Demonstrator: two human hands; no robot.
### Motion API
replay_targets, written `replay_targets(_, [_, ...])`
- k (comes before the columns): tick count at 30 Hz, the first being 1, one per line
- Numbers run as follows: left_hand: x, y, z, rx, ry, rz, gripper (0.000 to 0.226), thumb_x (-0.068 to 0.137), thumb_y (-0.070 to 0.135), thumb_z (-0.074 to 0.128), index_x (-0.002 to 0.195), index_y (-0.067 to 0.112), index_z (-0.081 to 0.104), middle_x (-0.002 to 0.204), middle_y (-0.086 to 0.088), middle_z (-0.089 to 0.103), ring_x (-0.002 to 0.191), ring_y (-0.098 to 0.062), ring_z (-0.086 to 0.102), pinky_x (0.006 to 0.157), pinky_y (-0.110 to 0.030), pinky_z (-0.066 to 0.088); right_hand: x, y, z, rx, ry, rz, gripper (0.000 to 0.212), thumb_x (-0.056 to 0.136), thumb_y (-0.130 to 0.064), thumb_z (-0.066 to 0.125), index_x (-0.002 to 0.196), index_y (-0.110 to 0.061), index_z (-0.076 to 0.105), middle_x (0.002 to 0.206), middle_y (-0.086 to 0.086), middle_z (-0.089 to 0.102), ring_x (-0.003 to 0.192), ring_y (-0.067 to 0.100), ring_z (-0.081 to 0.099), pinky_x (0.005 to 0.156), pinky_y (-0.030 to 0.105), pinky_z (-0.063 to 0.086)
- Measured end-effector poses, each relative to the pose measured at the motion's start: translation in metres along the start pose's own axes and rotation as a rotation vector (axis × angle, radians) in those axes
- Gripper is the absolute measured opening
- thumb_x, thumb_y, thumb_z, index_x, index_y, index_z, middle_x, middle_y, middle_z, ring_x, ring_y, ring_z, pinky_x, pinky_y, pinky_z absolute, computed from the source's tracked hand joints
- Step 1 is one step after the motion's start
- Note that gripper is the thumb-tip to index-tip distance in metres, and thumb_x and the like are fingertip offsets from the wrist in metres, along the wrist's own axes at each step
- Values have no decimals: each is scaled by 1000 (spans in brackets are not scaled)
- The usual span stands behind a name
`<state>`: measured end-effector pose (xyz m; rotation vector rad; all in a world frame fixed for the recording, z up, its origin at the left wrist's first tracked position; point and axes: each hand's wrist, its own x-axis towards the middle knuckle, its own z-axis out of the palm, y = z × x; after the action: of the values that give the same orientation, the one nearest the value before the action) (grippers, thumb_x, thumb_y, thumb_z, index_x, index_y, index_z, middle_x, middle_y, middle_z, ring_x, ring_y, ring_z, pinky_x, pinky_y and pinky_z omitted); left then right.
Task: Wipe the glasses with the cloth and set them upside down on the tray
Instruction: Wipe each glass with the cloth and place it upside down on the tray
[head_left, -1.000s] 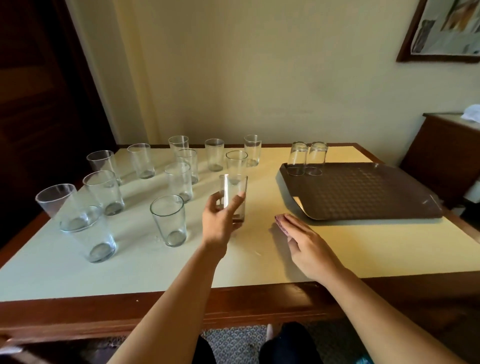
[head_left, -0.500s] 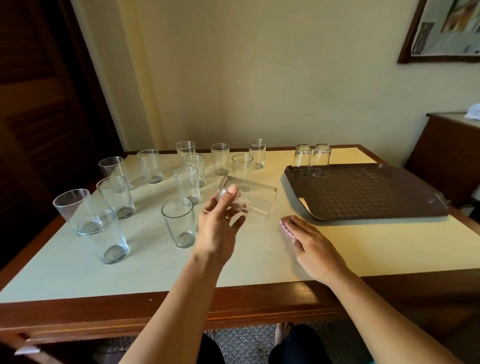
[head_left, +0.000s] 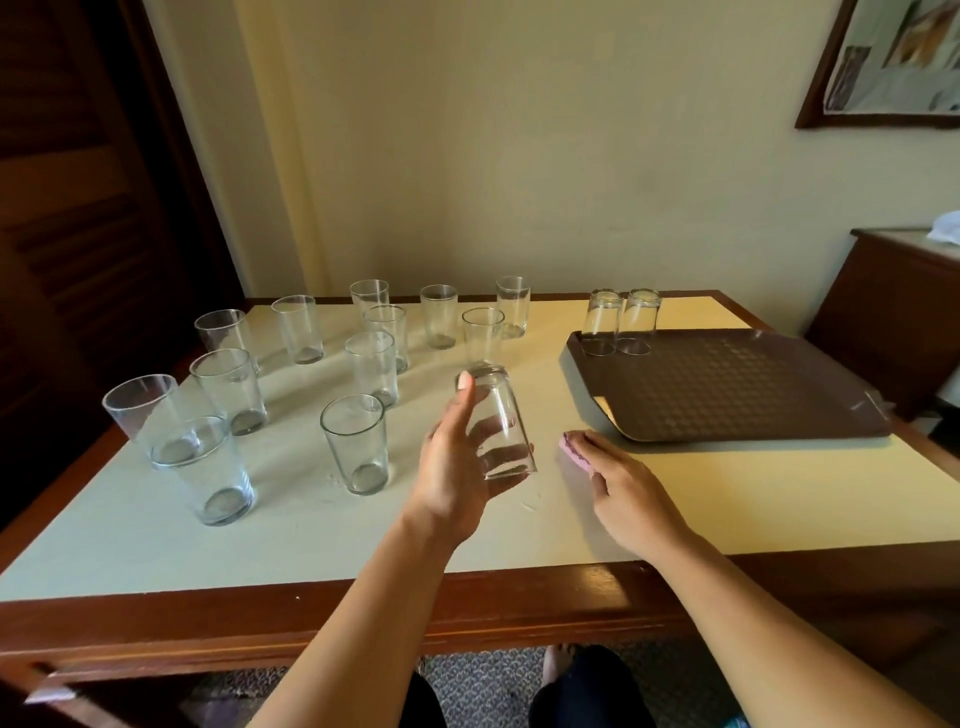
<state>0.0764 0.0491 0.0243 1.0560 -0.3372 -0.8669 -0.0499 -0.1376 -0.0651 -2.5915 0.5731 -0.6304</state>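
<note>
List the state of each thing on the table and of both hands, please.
Held glass: gripped by left hand, base tilted up.
Cloth: on table, under right hand.
Two tray glasses: upside down.
Tray: near corner raised.
Other glasses: upright on table.

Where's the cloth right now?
The pink cloth lies on the table under the right hand, just near of the tray's front left corner.

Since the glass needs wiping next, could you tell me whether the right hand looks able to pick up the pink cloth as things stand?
Probably yes: the right hand already rests with straight fingers on the pink cloth, holds nothing else, and nothing lies across it.
</note>
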Motion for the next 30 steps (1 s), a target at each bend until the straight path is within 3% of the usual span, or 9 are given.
replay_targets(4, [4, 10, 2, 105, -78, 82, 43, 90, 37, 66, 130, 19, 59, 116, -9, 63, 94, -29, 66, 87, -46, 51, 5, -24, -5, 386, 190, 67, 56, 102, 7, 50, 150, -22, 48, 151, -12, 51, 142, 6, 47, 116, 17, 35])
replay_targets(6, [5, 11, 5, 143, -85, 160, 49, 84, 37, 71, 130, 19, 62, 111, -4, 67, 92, -24, 68, 84, -41, 52, 5, -51, -15, 489, 338, -15, 52, 103, 3, 51, 150, -17, 46, 151, -11, 51, 143, 4, 44, 117, 19, 34])
replay_targets(10, [7, 6, 16, 68, -28, 239, 26, 82, 42, 77, 105, 30, 76, 102, 2, 65, 77, -13, 60, 73, -30, 44, 7, -101, -32, 504, 508, -189, 45, 105, -6, 46, 151, -3, 44, 160, 8, 41, 152, 19, 34, 123, 28, 29])
replay_targets(14, [4, 6, 28, -72, -101, 128, 45, 96, 47, 63, 135, 25, 65, 110, -7, 67, 79, -16, 69, 76, -38, 56, 5, -127, -33, 480, 468, -267, 48, 105, -2, 43, 153, 1, 37, 165, 15, 29, 155, 24, 25, 125, 37, 27])
replay_targets(18, [3, 10, 24, -81, -82, 146, 41, 108, 36, 39, 112, 25, 79, 119, -9, 76, 89, -22, 73, 78, -40, 55, -31, -126, -12, 491, 419, -334, 44, 104, 1, 43, 148, 4, 43, 163, 20, 31, 153, 37, 27, 117, 61, 36])
replay_targets(20, [2, 7, 22, -46, -83, 206, 34, 107, 34, 46, 123, 20, 72, 121, -9, 76, 93, -23, 72, 78, -35, 55, -30, -127, -15, 477, 414, -362, 42, 103, -1, 44, 144, 5, 47, 161, 21, 34, 152, 38, 30, 114, 63, 38])
replay_targets(24, [2, 1, 29, -3, -120, 342, 43, 104, 36, 53, 137, 10, 64, 129, -13, 72, 90, -21, 66, 73, -26, 53, 16, -133, -43, 477, 424, -323, 42, 105, -4, 42, 146, 5, 45, 163, 23, 29, 152, 40, 28, 116, 63, 35])
replay_targets(27, [9, 9, 30, -62, -10, 366, 43, 110, 37, 41, 131, 9, 66, 116, -7, 76, 95, -20, 68, 83, -34, 51, -2, -138, -31, 520, 344, -339, 45, 106, 1, 41, 150, 4, 39, 167, 19, 23, 155, 38, 21, 118, 64, 31])
replay_targets(30, [13, 24, 29, -141, 12, 336, 34, 100, 32, 57, 121, 8, 66, 107, -8, 76, 93, -23, 68, 87, -39, 49, -29, -145, -20, 599, 363, -307, 45, 106, -5, 40, 151, -1, 38, 166, 17, 27, 155, 35, 23, 120, 59, 32])
